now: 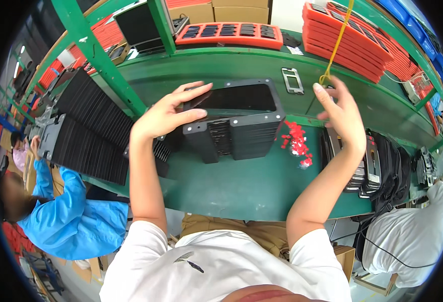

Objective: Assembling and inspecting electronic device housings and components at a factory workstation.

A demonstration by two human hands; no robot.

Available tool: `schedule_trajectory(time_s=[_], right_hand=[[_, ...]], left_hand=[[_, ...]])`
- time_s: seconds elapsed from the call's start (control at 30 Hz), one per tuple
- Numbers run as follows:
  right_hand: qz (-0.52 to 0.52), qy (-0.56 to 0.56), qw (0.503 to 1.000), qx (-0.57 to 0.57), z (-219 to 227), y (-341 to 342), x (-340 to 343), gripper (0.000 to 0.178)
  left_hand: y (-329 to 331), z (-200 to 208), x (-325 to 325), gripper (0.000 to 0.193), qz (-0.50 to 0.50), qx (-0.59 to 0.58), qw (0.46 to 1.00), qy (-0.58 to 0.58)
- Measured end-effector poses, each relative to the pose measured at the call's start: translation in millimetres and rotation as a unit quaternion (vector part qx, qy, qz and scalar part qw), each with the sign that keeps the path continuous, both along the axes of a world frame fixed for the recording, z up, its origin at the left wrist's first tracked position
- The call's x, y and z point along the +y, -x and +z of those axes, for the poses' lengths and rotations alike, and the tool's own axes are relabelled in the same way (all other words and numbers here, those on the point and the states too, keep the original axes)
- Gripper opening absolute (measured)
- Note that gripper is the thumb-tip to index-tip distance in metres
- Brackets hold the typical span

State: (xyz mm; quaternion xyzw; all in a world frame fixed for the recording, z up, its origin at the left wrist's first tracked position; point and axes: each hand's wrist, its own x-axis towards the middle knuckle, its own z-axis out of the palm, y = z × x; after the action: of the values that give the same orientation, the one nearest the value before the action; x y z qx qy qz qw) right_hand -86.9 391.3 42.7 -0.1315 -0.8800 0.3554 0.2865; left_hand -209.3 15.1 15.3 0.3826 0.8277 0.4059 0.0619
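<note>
A stack of black frame-like trays (254, 138) stands on the green bench, with a dark glossy panel (241, 98) lying in the top one. My left hand (173, 110) rests at the stack's left end, thumb and fingers spread apart over the edge of the panel. My right hand (343, 111) is raised to the right of the stack, fingers apart and loosely bent, with nothing visible in it. Just beyond its fingertips hangs a yellow cord (338, 45); whether they touch, I cannot tell. A small silver phone-sized frame (293, 80) lies on the bench behind.
Small red pieces (297, 141) are scattered right of the stack. Tall black tray stacks (88, 151) stand left, near a person in a blue jacket (75, 216). Dark devices (367, 166) stand at right. An orange tray (229, 34) and orange stacks (342, 43) fill the shelf.
</note>
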Motion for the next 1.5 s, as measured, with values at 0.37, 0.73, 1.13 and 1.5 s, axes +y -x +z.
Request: schedule_trajectory(time_s=[0.37,0.73,1.13,1.5], right_hand=[[0.612,0.228,0.756,0.040,7,27,-112,0.028],[0.610,-0.050,0.787,-0.076,24,0,-113,0.018],[0.569,0.217,0.787,0.097,0,28,-122,0.036],[0.108,0.084,0.990,-0.036,-5,35,-20,0.063]], left_hand=[[-6,-39,6,0.046,0.031,-0.118,0.963,-0.240],[-1,-27,-6,0.086,-0.058,0.085,0.988,-0.113],[-8,-16,4,0.063,0.029,-0.020,0.974,-0.222],[-50,-63,-94,0.058,0.431,0.273,0.858,-0.066]])
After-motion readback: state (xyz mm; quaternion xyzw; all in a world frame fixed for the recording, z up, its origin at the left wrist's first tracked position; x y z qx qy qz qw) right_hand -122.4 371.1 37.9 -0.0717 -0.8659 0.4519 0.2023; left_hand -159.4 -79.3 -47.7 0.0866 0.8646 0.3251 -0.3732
